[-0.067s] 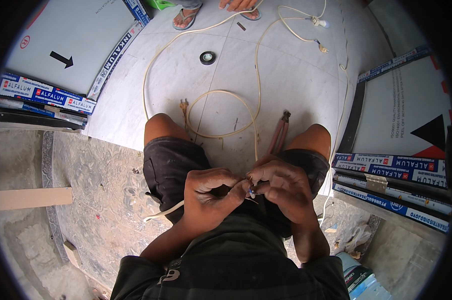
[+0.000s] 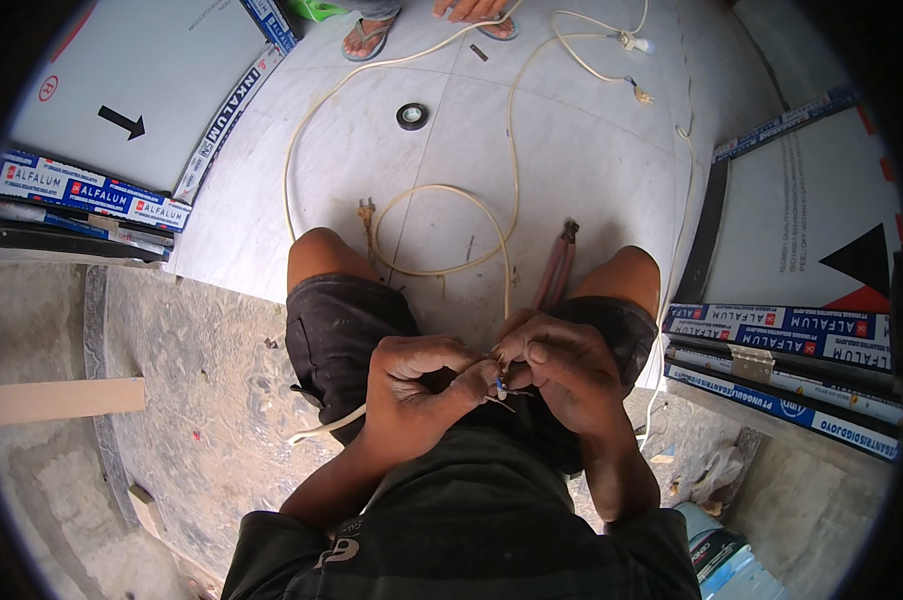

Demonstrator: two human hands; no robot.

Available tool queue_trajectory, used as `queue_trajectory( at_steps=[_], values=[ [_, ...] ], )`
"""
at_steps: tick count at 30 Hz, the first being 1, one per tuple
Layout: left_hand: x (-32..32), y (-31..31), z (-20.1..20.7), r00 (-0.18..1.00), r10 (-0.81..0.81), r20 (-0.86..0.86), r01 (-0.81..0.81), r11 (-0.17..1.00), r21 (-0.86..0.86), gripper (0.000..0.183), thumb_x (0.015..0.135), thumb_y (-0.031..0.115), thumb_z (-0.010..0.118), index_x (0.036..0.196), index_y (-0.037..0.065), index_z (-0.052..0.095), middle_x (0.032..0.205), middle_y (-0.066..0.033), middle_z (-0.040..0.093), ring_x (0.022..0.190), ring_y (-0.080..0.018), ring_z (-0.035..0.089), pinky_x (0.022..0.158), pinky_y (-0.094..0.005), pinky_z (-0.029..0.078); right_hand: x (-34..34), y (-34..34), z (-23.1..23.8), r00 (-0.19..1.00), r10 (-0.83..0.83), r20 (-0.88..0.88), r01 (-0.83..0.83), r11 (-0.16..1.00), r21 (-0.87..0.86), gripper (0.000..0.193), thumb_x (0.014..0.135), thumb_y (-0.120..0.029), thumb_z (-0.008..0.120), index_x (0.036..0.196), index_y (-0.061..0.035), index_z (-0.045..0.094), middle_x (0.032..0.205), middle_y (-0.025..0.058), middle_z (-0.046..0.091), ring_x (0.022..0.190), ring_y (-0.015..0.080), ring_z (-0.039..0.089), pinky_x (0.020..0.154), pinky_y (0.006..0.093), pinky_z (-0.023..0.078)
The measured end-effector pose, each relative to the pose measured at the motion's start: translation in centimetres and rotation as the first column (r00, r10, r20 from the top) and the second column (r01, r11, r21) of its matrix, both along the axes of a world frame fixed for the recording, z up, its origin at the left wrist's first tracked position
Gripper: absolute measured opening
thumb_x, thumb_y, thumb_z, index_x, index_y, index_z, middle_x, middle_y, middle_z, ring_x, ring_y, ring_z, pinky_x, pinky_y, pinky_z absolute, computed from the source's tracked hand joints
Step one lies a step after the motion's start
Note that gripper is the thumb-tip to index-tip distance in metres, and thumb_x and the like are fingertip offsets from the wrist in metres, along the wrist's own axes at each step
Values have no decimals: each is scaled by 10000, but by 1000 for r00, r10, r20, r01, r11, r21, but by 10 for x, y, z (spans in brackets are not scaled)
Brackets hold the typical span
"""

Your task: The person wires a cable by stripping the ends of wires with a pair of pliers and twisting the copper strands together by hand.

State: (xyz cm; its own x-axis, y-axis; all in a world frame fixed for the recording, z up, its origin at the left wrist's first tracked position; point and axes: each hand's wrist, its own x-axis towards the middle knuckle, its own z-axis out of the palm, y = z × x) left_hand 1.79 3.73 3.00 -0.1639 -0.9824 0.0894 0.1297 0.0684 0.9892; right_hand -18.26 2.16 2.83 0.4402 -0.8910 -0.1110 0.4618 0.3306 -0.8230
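Over my lap, my left hand (image 2: 418, 388) pinches thin electrical wires (image 2: 501, 383) between thumb and fingertips; a bit of blue insulation shows there. My right hand (image 2: 572, 372) meets it from the other side, its fingers closed on the same wires. A cream electrical cable (image 2: 507, 285) runs up to my hands from the floor. The exact wire ends are partly covered by my fingers. In front of my right knee lies a pair of pliers (image 2: 562, 262) with reddish handles. A loop of cable and a plug (image 2: 367, 213) rest by my left knee.
A roll of black tape (image 2: 412, 116) lies on the pale tiles. Farther off are a second plug (image 2: 643, 95), a white connector (image 2: 636, 42) and another person's sandalled foot (image 2: 368, 37). Wrapped panels (image 2: 122, 110) stand at left and right. A water bottle (image 2: 742, 570) is at lower right.
My right thumb and fingers have shifted slightly at the wires, uncovering more of the blue insulation. My left hand keeps its pinch almost unmoved.
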Motion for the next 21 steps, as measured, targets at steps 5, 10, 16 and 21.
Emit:
queue_trajectory(
  at_steps=[5, 10, 16, 21],
  values=[
    [3, -2, 2, 992, -41, -118, 51, 995, 87, 139, 915, 13, 708, 798, -59, 730, 702, -95, 716, 616, -101, 656, 574, -237, 490, 3, -4, -9, 993, 106, 58, -104, 994, -26, 156, 993, -20, 662, 1126, 63, 670, 1024, 94, 684, 884, 136, 660, 791, 294, 542],
    [2, 1, -1, 992, -31, -119, 47, 989, 137, 174, 947, 37, 702, 793, -41, 729, 701, -78, 719, 618, -85, 645, 575, -233, 484, 6, -2, 6, 984, 114, -136, -123, 991, -58, 127, 1043, -76, 616, 1080, 45, 613, 998, 80, 664, 888, 89, 623, 792, 272, 524],
    [-2, 1, -1, 993, 25, -119, -11, 993, 121, 93, 908, -10, 732, 816, -25, 736, 751, -80, 735, 652, -73, 648, 590, -225, 484, 8, 3, 11, 964, 39, -263, -58, 996, -65, 141, 1056, -101, 599, 1079, 38, 597, 990, 63, 643, 933, 76, 607, 812, 263, 515],
    [-7, 0, -2, 994, 84, -63, -82, 996, 37, 71, 849, -64, 758, 915, -37, 761, 783, -90, 744, 685, -91, 681, 613, -223, 506, 7, 4, 10, 944, 28, -329, -47, 998, -48, 131, 1049, -94, 605, 1060, 37, 605, 985, 57, 645, 939, 82, 616, 824, 262, 521]
  ],
)
